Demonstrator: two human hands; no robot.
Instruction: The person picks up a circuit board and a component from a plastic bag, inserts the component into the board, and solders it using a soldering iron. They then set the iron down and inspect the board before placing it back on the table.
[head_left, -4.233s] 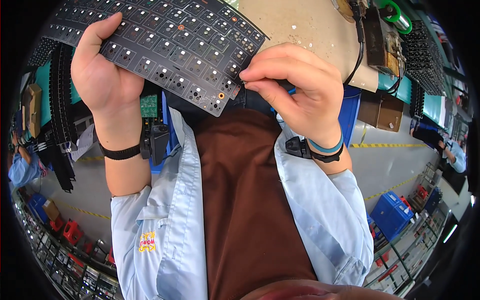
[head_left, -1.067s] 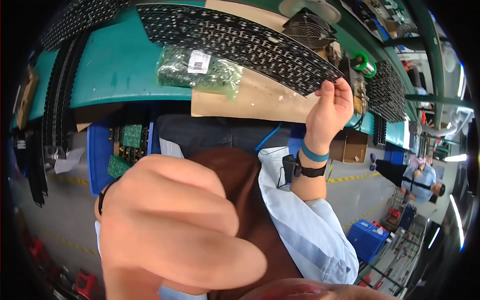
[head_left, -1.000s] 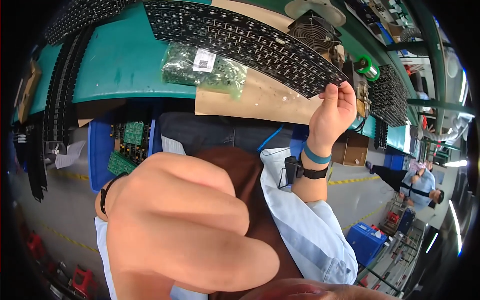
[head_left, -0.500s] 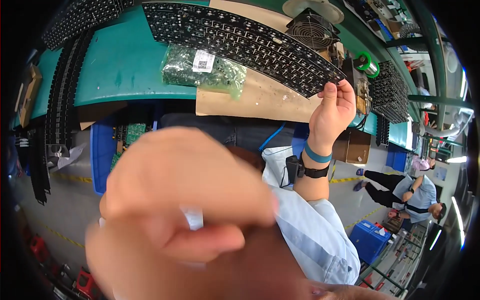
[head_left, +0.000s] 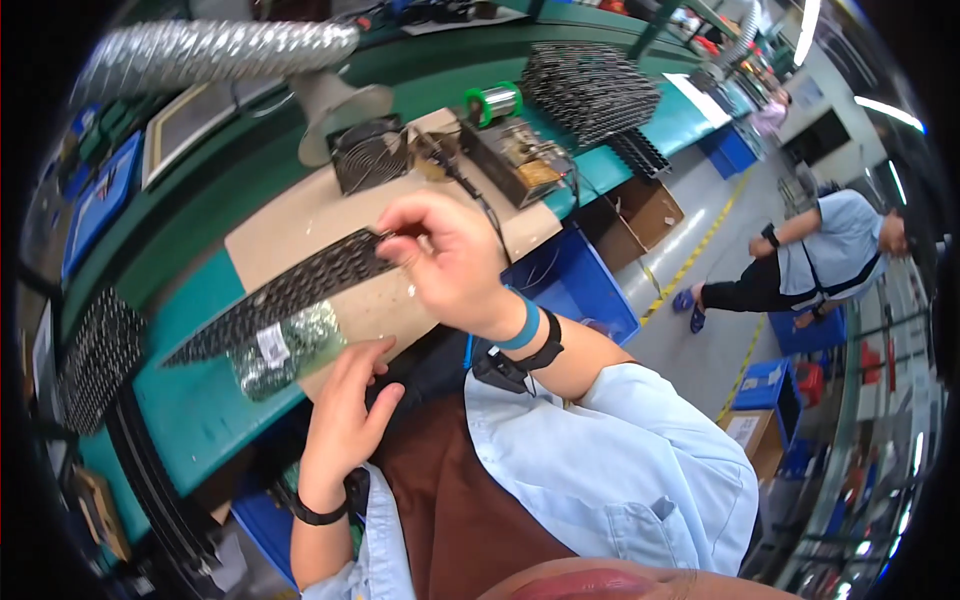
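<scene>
A long black keyboard circuit board (head_left: 290, 290) slants above the green worktop, seen at a shallow angle. My right hand (head_left: 450, 265) pinches its right end between thumb and fingers. Beneath the board lies a clear greenish bag (head_left: 300, 352) of green parts with a white label. My left hand (head_left: 350, 405) is beside the bag's near right corner, fingers stretched and thumb apart, holding nothing. Whether its fingertips touch the bag or the brown sheet, I cannot tell.
Brown cardboard (head_left: 280, 225) covers part of the bench. Behind stand a black fan (head_left: 370, 158), a green solder spool (head_left: 494, 103) and stacked black boards (head_left: 590, 90). A blue bin (head_left: 600, 285) sits below the bench edge. Another person (head_left: 835, 240) stands at right.
My left hand has come down from close before the camera to beside the bag. The view has turned, and the board now appears more edge-on, still in my right hand.
</scene>
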